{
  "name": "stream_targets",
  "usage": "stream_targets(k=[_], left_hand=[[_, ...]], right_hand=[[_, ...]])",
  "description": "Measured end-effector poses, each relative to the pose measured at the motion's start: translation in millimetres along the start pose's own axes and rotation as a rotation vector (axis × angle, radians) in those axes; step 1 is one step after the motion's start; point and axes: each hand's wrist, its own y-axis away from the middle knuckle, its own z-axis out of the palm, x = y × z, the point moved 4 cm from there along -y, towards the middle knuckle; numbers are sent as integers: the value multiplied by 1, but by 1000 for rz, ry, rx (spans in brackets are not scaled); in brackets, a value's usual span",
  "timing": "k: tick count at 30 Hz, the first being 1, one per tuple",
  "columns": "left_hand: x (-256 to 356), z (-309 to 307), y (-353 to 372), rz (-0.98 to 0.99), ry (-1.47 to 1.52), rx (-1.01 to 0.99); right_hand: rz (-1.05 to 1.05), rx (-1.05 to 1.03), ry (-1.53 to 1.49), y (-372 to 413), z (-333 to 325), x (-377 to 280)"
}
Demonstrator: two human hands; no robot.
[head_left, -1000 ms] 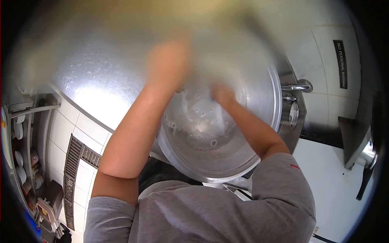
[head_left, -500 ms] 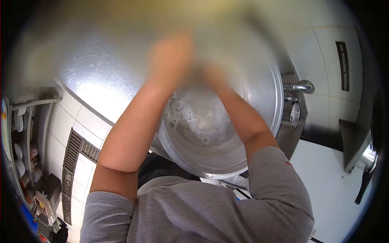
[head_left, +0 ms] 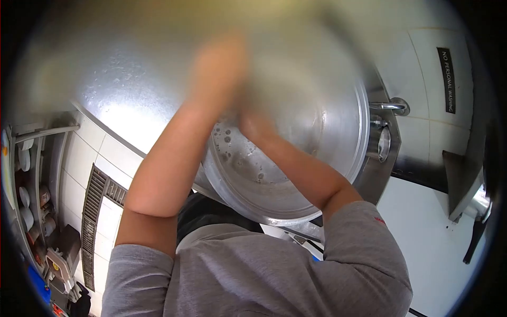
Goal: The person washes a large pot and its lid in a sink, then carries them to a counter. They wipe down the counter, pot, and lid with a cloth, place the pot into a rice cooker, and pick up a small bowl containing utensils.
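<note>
White wall tiles (head_left: 414, 140) bearing a black sign (head_left: 446, 80) stand to my right, near a metal tap (head_left: 400, 106); a wet metal tabletop (head_left: 127, 113) spreads to my left. In the head view, the large round metal vessel (head_left: 338, 148) lies in front of me, its open mouth facing up towards me, bubbles (head_left: 228, 139) showing on its inside. Being round, it gives me no clear long axis. My right hand (head_left: 256, 121) is the nearer to its middle, reaching in across the mouth from the right; most of the interior lies to the right of those fingers. My left hand (head_left: 224, 58) is farther forward, by the vessel's left side. Both hands blur, so I cannot tell whether my fingers are apart, together or clamped on anything.
</note>
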Motion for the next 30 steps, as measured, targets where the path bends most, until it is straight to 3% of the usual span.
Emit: stream_targets(k=[3, 4, 6, 7, 9, 10, 12, 16, 19, 20, 22, 23, 25, 27, 29, 30], left_hand=[[-1, 4, -2, 1, -58, -54], [-2, 3, -3, -10, -61, -47], [-1, 2, -2, -55, -39, -68], [0, 4, -2, -45, -49, -72], [-3, 7, -5, -54, -82, -59], [-3, 6, -4, -58, -71, -62], [-3, 1, -2, -59, 27, -55], [-5, -1, 2, -1, -51, -24], [-1, 2, -1, -33, -17, -81], [-4, 4, -1, -3, -14, -28], [-6, 5, -3, 17, -6, 20], [-6, 7, -3, 6, 5, -13], [-6, 1, -3, -8, -1, -34], [2, -8, 1, 10, -11, -62], [4, -13, 0, -13, -11, -52], [3, -11, 0, -27, 13, -75]], right_hand=[[-30, -177, -23, -20, 55, 48], [-42, -177, -28, -42, 43, 43], [390, -362, -57, -82, 4, 34], [358, -427, -50, -74, 11, 32], [-20, -77, -30, -18, 86, 22], [-22, -87, -23, -7, 73, 10], [-79, -387, -24, -1, 43, -20], [131, -534, 43, -56, 50, 10], [256, -82, -196, -58, 30, 24], [259, -78, -189, -43, 31, 19], [-86, -128, 13, -1, 35, -17], [-87, -136, 13, 3, 47, -4], [-30, -41, -91, -16, 75, 42], [205, -185, 78, -68, 79, 117], [352, 97, -180, -83, 87, 177], [357, 97, -186, -87, 78, 157]])
